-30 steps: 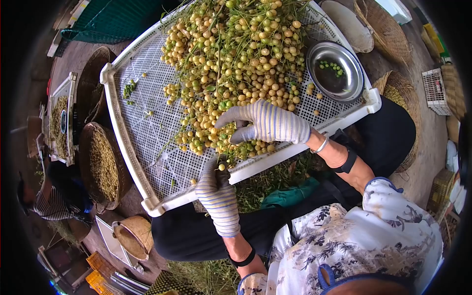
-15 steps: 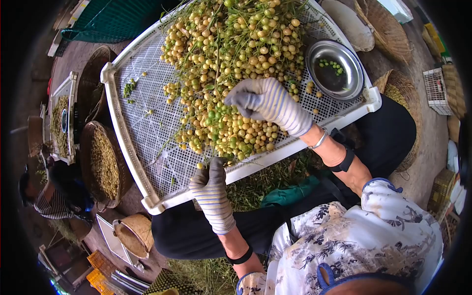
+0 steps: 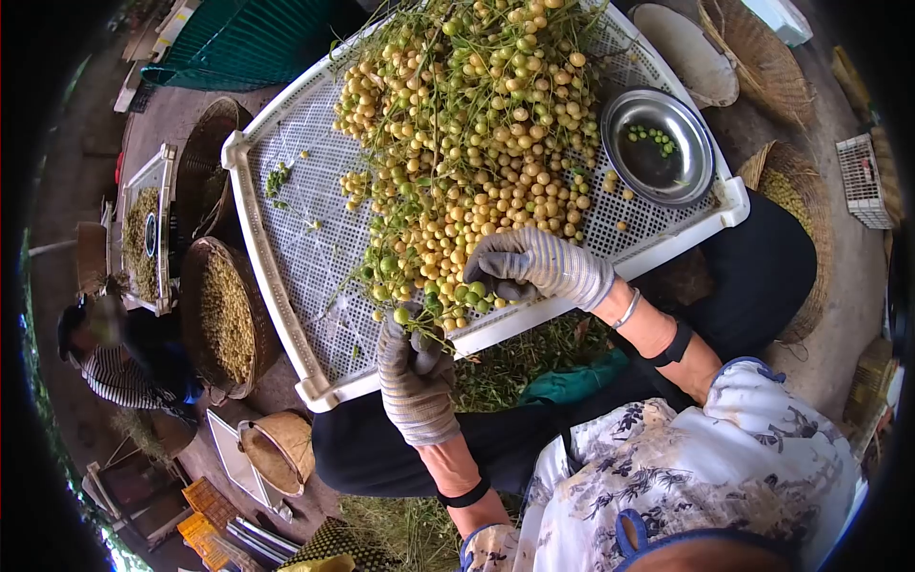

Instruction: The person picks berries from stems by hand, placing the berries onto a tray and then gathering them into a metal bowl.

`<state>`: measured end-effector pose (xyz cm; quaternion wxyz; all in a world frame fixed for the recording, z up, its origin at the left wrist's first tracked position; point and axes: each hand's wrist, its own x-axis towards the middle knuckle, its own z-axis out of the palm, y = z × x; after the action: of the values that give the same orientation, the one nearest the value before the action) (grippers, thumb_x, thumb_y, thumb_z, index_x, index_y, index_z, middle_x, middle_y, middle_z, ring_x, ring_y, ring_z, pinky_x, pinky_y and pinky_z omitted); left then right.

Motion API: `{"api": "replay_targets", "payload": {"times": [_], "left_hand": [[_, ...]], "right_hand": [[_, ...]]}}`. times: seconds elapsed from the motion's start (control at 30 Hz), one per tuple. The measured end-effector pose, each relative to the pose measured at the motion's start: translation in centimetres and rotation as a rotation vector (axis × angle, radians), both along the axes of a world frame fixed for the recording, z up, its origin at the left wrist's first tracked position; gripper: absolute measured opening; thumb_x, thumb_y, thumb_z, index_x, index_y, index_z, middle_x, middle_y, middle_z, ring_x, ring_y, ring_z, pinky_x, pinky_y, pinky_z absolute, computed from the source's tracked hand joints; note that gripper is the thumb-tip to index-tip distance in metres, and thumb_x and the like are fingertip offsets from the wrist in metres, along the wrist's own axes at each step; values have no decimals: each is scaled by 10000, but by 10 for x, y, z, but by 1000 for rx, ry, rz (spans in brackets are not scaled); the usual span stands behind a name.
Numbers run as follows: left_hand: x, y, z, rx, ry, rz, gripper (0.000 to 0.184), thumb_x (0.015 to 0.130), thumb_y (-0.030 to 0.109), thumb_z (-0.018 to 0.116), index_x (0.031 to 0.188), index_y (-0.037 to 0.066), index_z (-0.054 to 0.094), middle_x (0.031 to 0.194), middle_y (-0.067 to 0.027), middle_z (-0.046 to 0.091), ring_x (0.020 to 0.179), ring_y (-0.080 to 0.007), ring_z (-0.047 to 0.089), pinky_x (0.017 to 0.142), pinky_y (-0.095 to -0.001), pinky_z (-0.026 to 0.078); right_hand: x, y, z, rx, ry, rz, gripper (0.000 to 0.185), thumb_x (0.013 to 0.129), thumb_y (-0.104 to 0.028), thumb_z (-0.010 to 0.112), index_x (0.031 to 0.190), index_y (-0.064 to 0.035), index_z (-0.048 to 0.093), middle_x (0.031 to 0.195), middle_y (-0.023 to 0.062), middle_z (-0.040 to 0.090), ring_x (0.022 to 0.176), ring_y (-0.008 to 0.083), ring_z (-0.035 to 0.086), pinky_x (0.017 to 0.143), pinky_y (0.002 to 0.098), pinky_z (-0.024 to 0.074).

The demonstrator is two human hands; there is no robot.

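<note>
A big heap of small round yellow and green fruits (image 3: 515,105) on thin stems covers much of a white perforated plastic tray (image 3: 286,210). At the tray's near edge, my left hand (image 3: 416,381), in a striped glove with grey fingers, is closed on a fruit sprig (image 3: 424,315) by its stem end. My right hand (image 3: 548,267), gloved alike, has its fingers curled at the right side of that sprig, against the green fruits; whether it grips one is hidden. A steel bowl (image 3: 701,153) with several green fruits stands on the tray's right corner.
Green scraps (image 3: 277,177) lie on the tray's left part. To the left stand a basket full of fruits (image 3: 229,315) and a small wicker basket (image 3: 276,453); a co-worker (image 3: 119,372) sits beyond. Another fruit basket (image 3: 786,195) is at the right. Cut stems lie below the tray.
My right hand has come down and toward my left hand, from above the heap to the sprig at the tray's near edge. The whole view has shifted slightly.
</note>
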<state>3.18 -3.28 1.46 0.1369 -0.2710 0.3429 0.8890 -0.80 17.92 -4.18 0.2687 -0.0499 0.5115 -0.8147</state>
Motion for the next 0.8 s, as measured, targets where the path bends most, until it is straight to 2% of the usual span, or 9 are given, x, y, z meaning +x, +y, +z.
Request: {"api": "replay_targets", "payload": {"times": [0.03, 0.1, 0.27, 0.4, 0.43, 0.57, 0.67, 0.7, 0.8], "left_hand": [[1, -4, -3, 37, 22, -9, 255, 829, 237, 732, 1011, 81, 643, 720, 53, 572, 476, -14, 360, 408, -166, 220], [0, -2, 2, 3, 20, -6, 243, 831, 235, 729, 1000, 82, 643, 716, 54, 574, 478, -14, 362, 407, -166, 223], [0, 3, 2, -55, -13, 52, 224, 831, 234, 726, 979, 89, 640, 699, 58, 563, 464, -18, 354, 409, -164, 224], [-3, -4, 1, -53, 51, 3, 213, 838, 223, 715, 979, 87, 631, 687, 55, 551, 454, -20, 349, 413, -168, 238], [-3, -5, 2, -64, 68, -16, 210, 841, 218, 711, 981, 85, 628, 685, 53, 548, 452, -21, 350, 413, -169, 243], [-4, -8, 5, -120, 149, -17, 190, 877, 229, 672, 965, 71, 617, 675, 43, 532, 445, -30, 348, 412, -167, 246], [-17, -16, 25, -260, 136, -91, 206, 894, 255, 659, 956, 65, 612, 665, 35, 527, 438, -32, 335, 412, -170, 244], [-25, -22, 33, -327, 202, -127, 209, 911, 262, 642, 940, 58, 610, 651, 26, 523, 434, -32, 315, 408, -182, 237], [-57, -43, 69, -569, 300, -131, 203, 939, 270, 606, 921, 68, 619, 635, 27, 503, 442, -27, 294, 407, -193, 206]], "right_hand": [[3, 5, 5, -32, -69, 73, 451, 921, -475, 569, 1103, -73, 661, 677, -45, 555, 513, 29, 432, 470, 179, 338], [6, -4, 5, -58, -37, 16, 502, 920, -510, 548, 1128, -65, 650, 706, -25, 573, 521, 34, 440, 476, 189, 334], [5, 0, 14, -53, -21, 169, 608, 895, -568, 539, 1154, -26, 631, 741, -19, 592, 514, 23, 422, 459, 174, 303], [7, -3, 14, -67, 3, 152, 641, 806, -550, 677, 1149, -12, 622, 679, -36, 541, 505, 18, 410, 454, 176, 280], [6, -2, 17, -118, -86, 157, 553, 807, -425, 732, 1161, -15, 621, 643, -53, 509, 502, 16, 386, 453, 182, 277], [4, -4, 25, -115, -80, 94, 660, 759, -498, 750, 1178, -10, 603, 627, -58, 494, 503, 24, 411, 463, 178, 288], [3, -4, 16, -102, -77, -25, 504, 859, -416, 683, 1144, -5, 629, 699, -17, 561, 532, 36, 444, 469, 186, 331], [2, 0, 24, -47, -30, -80, 368, 931, -302, 617, 1142, -1, 640, 724, -19, 587, 533, 27, 449, 475, 168, 354], [-3, 13, 12, -40, -71, -170, 287, 974, -224, 551, 1109, 15, 636, 765, 3, 599, 560, 32, 473, 477, 170, 372]]}}
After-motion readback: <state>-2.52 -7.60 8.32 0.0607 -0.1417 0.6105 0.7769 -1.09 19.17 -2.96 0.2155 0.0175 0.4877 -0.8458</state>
